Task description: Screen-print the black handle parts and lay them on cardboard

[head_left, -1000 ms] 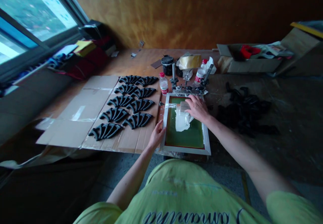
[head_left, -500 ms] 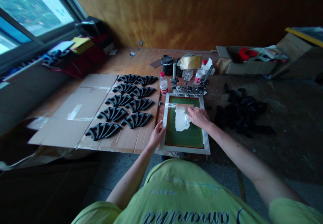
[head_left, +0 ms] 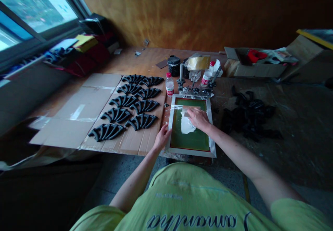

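A silver-edged screen printing frame (head_left: 212, 133) with a green mesh (head_left: 201, 142) lies flat at the table's front. My left hand (head_left: 161, 138) is closed at the frame's left edge, its fingers partly hidden. Over the upper mesh, my right hand (head_left: 199, 118) grips a squeegee (head_left: 185, 109), whose body it mostly covers. White ink (head_left: 186, 127) spreads on the mesh just below the squeegee. A metal hinge clamp (head_left: 194, 92) holds the frame's far end.
Black curved, ribbed pieces (head_left: 142, 105) lie in two columns on cardboard (head_left: 74, 100) to the left. A dark pile (head_left: 249, 114) sits at right. Behind the frame stand a red-capped bottle (head_left: 169, 85), a black tub (head_left: 173, 67) and an open carton (head_left: 256, 69).
My right hand has shifted a little to the left over the mesh with the squeegee. My left hand stays at the frame's edge.
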The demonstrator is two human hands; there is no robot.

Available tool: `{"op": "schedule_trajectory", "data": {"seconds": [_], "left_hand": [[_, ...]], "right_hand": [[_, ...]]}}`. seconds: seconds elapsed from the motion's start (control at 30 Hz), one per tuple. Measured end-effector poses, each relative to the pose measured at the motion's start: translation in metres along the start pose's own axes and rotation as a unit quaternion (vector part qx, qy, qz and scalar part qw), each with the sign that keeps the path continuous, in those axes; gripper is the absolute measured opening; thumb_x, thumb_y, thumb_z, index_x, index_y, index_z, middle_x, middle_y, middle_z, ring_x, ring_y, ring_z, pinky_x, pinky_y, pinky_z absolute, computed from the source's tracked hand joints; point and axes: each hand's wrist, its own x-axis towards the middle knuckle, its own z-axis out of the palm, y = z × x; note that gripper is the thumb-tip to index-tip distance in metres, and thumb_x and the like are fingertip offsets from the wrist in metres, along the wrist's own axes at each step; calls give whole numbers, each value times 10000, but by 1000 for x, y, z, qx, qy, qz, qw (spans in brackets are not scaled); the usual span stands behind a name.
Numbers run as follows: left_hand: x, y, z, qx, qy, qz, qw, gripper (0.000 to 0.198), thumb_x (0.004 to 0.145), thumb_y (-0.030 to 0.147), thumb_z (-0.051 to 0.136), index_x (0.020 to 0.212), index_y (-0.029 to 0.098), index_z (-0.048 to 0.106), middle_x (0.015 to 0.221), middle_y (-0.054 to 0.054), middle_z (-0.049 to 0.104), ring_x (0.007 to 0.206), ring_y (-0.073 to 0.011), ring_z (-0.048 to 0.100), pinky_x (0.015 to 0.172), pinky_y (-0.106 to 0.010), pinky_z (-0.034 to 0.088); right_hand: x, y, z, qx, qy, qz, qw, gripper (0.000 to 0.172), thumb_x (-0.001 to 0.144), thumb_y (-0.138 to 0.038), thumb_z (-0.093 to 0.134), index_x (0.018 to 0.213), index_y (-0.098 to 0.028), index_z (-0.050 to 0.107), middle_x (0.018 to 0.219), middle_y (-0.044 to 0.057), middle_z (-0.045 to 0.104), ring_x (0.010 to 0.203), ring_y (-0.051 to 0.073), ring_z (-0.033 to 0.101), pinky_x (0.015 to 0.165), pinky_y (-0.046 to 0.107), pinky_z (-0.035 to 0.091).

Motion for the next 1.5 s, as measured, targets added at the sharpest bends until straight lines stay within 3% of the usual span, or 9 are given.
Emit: {"op": "schedule_trajectory", "data": {"seconds": [0.33, 0.53, 0.7, 0.8, 0.97, 1.13, 1.27, 1.4, 1.5], "left_hand": [[-2, 4, 0, 15, 16, 1, 1000, 593, 833, 482, 631, 1343, 186, 570, 850, -38, 712, 765, -178, 655, 676, -250, 493], [-2, 7, 0, 6, 7, 7, 1000, 614, 829, 507, 629, 1338, 169, 568, 823, -33, 703, 744, -169, 652, 667, -250, 493], [-4, 14, 0, -31, 16, -1, 999, 617, 777, 489, 695, 1285, 151, 604, 779, -31, 697, 728, -171, 650, 657, -252, 500], [-8, 25, -2, -55, 4, -14, 998, 664, 750, 502, 715, 1305, 161, 584, 740, -14, 678, 687, -162, 642, 618, -241, 491], [-23, 62, -15, -115, -38, -22, 992, 843, 719, 550, 731, 1421, 175, 455, 723, 12, 658, 590, -130, 599, 532, -213, 445], [-27, 122, -29, -110, 3, 65, 992, 582, 842, 649, 539, 1078, 141, 700, 759, -23, 667, 591, -105, 574, 521, -203, 422], [-7, 178, -28, -152, 48, 192, 968, 598, 915, 659, 370, 1065, 171, 682, 911, -59, 706, 791, -153, 663, 662, -243, 520], [22, 220, -21, -181, 39, 244, 952, 594, 922, 658, 347, 1083, 164, 636, 902, -87, 714, 890, -180, 687, 733, -288, 561], [23, 215, -11, -206, 72, 232, 948, 571, 920, 658, 360, 1139, 186, 596, 920, -82, 718, 863, -166, 693, 729, -283, 564]], "right_hand": [[-58, 13, -3, 38, -25, -208, 977, 210, 798, -31, 511, 836, -189, 644, 851, 63, 659, 900, 210, 550, 753, 304, 388], [-44, 12, 3, 44, 33, -151, 987, 135, 846, -113, 547, 843, -190, 657, 838, 63, 660, 894, 221, 548, 770, 325, 383], [-65, 4, 17, 43, 50, -187, 980, 162, 874, -101, 520, 861, -169, 666, 857, 78, 662, 896, 220, 558, 791, 329, 407], [-51, 8, 7, 68, 57, -146, 985, 61, 855, -246, 659, 867, -186, 666, 849, 61, 676, 882, 223, 584, 777, 326, 426], [9, 24, -30, 96, 128, -16, 987, 444, 797, -367, 749, 1200, -226, 628, 988, 74, 708, 901, 234, 621, 778, 331, 463], [10, 97, -57, 161, 264, 124, 943, 434, 912, -471, 564, 1242, -192, 605, 942, 85, 702, 811, 213, 626, 753, 333, 465], [-28, 130, -21, 197, 227, 233, 925, 367, 928, -494, 502, 931, -170, 674, 806, 85, 689, 730, 207, 608, 687, 325, 456], [-57, 84, 40, 148, 77, 142, 976, 342, 891, -511, 574, 797, -190, 647, 850, 73, 673, 822, 205, 616, 749, 312, 465], [-63, 43, 61, 57, 30, 81, 995, 279, 883, -447, 624, 842, -171, 631, 966, 116, 668, 990, 246, 598, 828, 324, 446]]}}
